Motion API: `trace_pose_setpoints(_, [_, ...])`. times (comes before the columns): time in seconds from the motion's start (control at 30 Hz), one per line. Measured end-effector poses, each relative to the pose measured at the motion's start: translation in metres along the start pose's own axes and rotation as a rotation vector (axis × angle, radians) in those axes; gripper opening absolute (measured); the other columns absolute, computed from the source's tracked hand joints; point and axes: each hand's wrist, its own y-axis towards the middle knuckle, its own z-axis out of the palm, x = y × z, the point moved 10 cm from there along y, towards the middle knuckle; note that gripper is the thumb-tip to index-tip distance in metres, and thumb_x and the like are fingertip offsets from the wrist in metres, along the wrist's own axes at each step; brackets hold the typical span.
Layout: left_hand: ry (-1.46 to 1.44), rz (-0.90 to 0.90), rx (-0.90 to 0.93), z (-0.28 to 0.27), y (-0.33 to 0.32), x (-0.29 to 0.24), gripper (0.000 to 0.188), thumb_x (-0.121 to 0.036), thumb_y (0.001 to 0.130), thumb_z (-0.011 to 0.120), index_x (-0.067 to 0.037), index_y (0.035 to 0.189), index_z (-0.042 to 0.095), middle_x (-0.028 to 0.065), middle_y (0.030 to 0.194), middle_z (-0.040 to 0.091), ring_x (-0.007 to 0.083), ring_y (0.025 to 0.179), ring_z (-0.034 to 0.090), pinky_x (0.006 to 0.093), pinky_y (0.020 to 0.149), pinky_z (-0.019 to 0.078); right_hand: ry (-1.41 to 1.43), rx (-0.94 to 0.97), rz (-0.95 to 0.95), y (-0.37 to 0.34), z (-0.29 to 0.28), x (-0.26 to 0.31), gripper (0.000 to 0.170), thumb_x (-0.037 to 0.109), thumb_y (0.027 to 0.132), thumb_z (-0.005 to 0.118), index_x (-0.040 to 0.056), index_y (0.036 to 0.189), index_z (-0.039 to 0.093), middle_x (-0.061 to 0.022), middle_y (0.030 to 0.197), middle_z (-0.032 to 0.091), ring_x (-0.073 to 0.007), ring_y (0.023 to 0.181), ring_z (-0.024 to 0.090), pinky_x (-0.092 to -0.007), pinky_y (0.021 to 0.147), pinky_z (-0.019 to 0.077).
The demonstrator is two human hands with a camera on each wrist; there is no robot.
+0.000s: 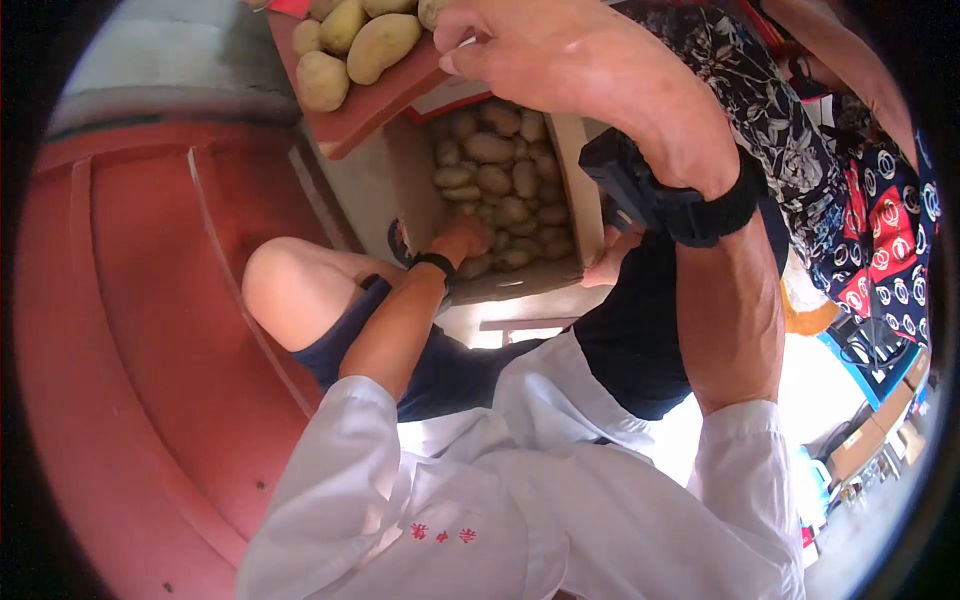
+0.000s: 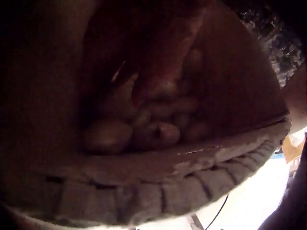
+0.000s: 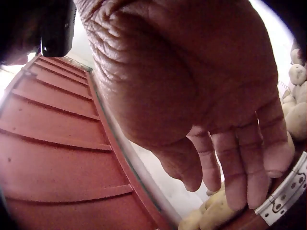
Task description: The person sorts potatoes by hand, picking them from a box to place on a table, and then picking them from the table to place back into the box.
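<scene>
My left hand [image 1: 465, 238] reaches down into a cardboard box [image 1: 590, 200] of potatoes [image 1: 490, 180]. In the dark left wrist view its fingers are among the potatoes [image 2: 109, 135]; I cannot tell whether they grip one. My right hand [image 1: 545, 60] is held above the box, beside the edge of a red-brown tabletop [image 1: 375, 105]. Its palm and loosely extended fingers show in the right wrist view, with nothing in them. More potatoes [image 1: 383, 48] lie on that tabletop, just left of the right hand.
A red ribbed panel [image 1: 130, 330] stands to the left. My knee [image 1: 285, 285] is beside the box. Another person in patterned clothing [image 1: 740, 130] sits close on the right. Farther right are a blue-edged crate [image 1: 870, 370] and cardboard pieces [image 1: 860, 445].
</scene>
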Motion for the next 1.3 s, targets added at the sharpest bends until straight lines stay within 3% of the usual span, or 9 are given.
trace_pose_setpoints(0.07, [0.009,-0.064,-0.043,-0.021,-0.022,-0.009,0.037,-0.025,0.088,0.063,-0.005,0.115,0.076,0.0209,0.130,0.068,0.0364,0.118,0.067,0.0462,0.099,0.0547,-0.038,0.001,0.016,0.001,-0.002,0.001,0.020,0.016,0.091,0.063,-0.0032,0.096,0.069,-0.0261,0.098,0.069,-0.0425,0.100,0.065,-0.0471,0.087,0.0516])
trace_pose_setpoints(0.23, [-0.127,-0.026,-0.218,-0.033,-0.033,-0.005,0.052,-0.025,0.078,0.072,-0.003,0.124,0.070,0.0217,0.132,0.066,0.0383,0.120,0.065,0.0470,0.098,0.0550,0.011,0.140,0.169,-0.004,-0.007,0.007,0.021,0.016,0.092,0.066,-0.0035,0.097,0.067,-0.0270,0.098,0.068,-0.0424,0.101,0.065,-0.0476,0.087,0.0519])
trace_pose_setpoints(0.33, [0.006,0.044,-0.123,-0.008,-0.007,0.004,0.058,-0.028,0.073,0.077,-0.003,0.124,0.068,0.0212,0.130,0.068,0.0387,0.119,0.065,0.0458,0.098,0.0546,-0.019,0.131,0.133,0.001,-0.003,0.005,0.022,0.018,0.092,0.066,-0.0035,0.099,0.067,-0.0273,0.098,0.069,-0.0423,0.103,0.066,-0.0474,0.087,0.0521])
trace_pose_setpoints(0.43, [-0.086,-0.009,-0.075,-0.071,-0.083,-0.041,0.058,-0.034,0.073,0.078,-0.004,0.122,0.068,0.0193,0.130,0.068,0.0369,0.120,0.065,0.0443,0.100,0.0536,-0.176,-0.003,0.003,0.011,0.013,-0.009,0.021,0.023,0.089,0.067,0.0056,0.097,0.076,-0.0211,0.093,0.073,-0.0400,0.091,0.070,-0.0473,0.081,0.0553])
trace_pose_setpoints(0.57, [-0.001,0.106,-0.229,-0.073,-0.078,-0.056,0.058,-0.037,0.074,0.077,-0.002,0.119,0.068,0.0200,0.130,0.068,0.0365,0.120,0.065,0.0438,0.099,0.0532,-0.111,-0.030,-0.038,0.010,0.010,-0.007,0.024,0.021,0.093,0.064,0.0024,0.106,0.070,-0.0215,0.090,0.070,-0.0406,0.085,0.067,-0.0437,0.076,0.0527])
trace_pose_setpoints(0.7, [-0.260,0.049,-0.268,-0.134,-0.136,-0.072,0.061,-0.037,0.074,0.076,-0.001,0.122,0.064,0.0232,0.121,0.069,0.0392,0.116,0.066,0.0464,0.096,0.0534,-0.076,-0.018,-0.026,0.009,0.012,-0.012,0.024,0.021,0.093,0.064,0.0023,0.107,0.070,-0.0220,0.090,0.070,-0.0397,0.085,0.067,-0.0438,0.077,0.0529])
trace_pose_setpoints(0.87, [-0.352,0.043,-0.344,-0.176,-0.174,-0.064,0.068,-0.041,0.077,0.079,-0.002,0.130,0.059,0.0253,0.118,0.070,0.0420,0.110,0.067,0.0475,0.092,0.0540,-0.059,-0.019,-0.001,0.005,0.010,-0.014,0.023,0.020,0.093,0.065,0.0030,0.109,0.070,-0.0213,0.091,0.070,-0.0381,0.085,0.068,-0.0437,0.077,0.0530])
trace_pose_setpoints(1.2, [-0.586,0.089,-0.710,-0.285,-0.313,-0.036,0.056,-0.028,0.078,0.082,-0.001,0.121,0.060,0.0217,0.109,0.071,0.0334,0.103,0.070,0.0407,0.090,0.0532,-0.020,-0.062,0.024,-0.003,-0.003,-0.019,0.023,0.022,0.091,0.064,0.0048,0.101,0.074,-0.0219,0.094,0.072,-0.0424,0.094,0.068,-0.0485,0.084,0.0532])
trace_pose_setpoints(1.3, [-0.531,0.087,-0.836,-0.316,-0.337,-0.016,0.055,-0.026,0.078,0.082,0.000,0.122,0.060,0.0202,0.112,0.071,0.0282,0.104,0.069,0.0393,0.091,0.0530,-0.050,-0.012,0.056,-0.005,-0.002,-0.020,0.025,0.016,0.092,0.067,0.0037,0.113,0.070,-0.0204,0.102,0.072,-0.0392,0.095,0.069,-0.0436,0.084,0.0539])
